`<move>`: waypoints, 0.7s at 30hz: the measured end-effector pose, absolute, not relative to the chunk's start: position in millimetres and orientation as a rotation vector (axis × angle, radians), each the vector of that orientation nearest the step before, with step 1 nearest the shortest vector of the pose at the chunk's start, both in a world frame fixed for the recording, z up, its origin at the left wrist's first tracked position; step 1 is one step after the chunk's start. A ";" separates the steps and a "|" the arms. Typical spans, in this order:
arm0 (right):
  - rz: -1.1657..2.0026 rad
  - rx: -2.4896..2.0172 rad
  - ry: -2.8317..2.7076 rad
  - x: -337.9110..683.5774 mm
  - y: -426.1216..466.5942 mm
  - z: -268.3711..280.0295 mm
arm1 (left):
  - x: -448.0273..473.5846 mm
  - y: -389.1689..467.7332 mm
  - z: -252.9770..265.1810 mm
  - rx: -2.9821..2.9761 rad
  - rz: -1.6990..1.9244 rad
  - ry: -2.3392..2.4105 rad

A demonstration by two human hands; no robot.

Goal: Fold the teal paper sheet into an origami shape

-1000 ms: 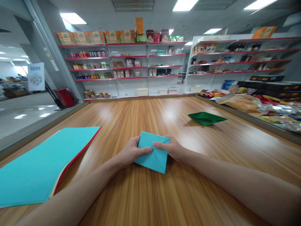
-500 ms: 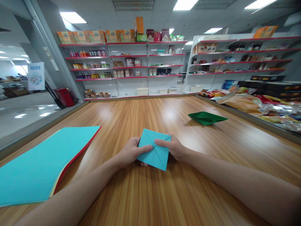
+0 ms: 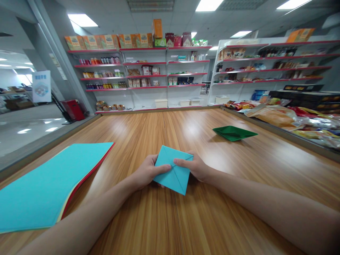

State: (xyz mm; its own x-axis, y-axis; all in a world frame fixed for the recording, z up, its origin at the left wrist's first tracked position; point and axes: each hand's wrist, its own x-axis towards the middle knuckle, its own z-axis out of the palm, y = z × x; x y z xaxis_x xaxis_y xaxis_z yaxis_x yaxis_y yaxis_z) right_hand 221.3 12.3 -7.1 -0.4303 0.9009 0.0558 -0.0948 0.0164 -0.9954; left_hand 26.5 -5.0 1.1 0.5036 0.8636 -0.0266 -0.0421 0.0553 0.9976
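Observation:
A folded square of light blue paper [image 3: 177, 179] is held above the table, its creases crossing near the middle. My left hand [image 3: 148, 171] grips its left side, thumb flat on top and fingers underneath. On the right side, my right hand [image 3: 198, 165] pinches the paper, its thumb tip close to the centre where the creases meet. The fingers beneath the paper are mostly hidden. A dark green folded paper piece [image 3: 235, 133] lies farther off to the right, touched by neither hand.
A stack of coloured sheets [image 3: 55, 184], light blue on top with yellowish and red edges below, lies at the left of the wooden table [image 3: 143, 131]. Packaged snacks [image 3: 278, 118] fill the area past the right edge. Stocked shelves [image 3: 145, 63] stand behind.
The light blue paper has tilted slightly, its lower corner shifting a little down and left. Both hands keep their hold, with only small thumb movement.

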 end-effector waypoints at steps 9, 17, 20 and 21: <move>1.560 -0.844 -1.458 220.8 10.5 -6.7 | 27.3 -5.6 1.1 1.325 0.807 0.812; 1.564 -0.845 -1.452 221.4 10.9 -6.3 | 26.9 -5.4 1.1 1.335 0.797 0.812; 1.580 -0.845 -1.436 221.3 10.5 -6.2 | 27.3 -5.8 0.8 1.338 0.792 0.799; 1.590 -0.847 -1.426 221.2 10.6 -6.3 | 27.4 -5.8 0.5 1.336 0.793 0.795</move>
State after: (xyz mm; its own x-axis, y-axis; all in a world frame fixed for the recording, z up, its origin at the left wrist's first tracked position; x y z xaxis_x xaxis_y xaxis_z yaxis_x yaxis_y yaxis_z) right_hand 221.2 10.6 -6.3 -0.4379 0.8981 0.0397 -0.1368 -0.0229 -0.9903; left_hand 27.4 -5.8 0.5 0.5140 0.8568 -0.0402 -0.0387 0.0701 0.9968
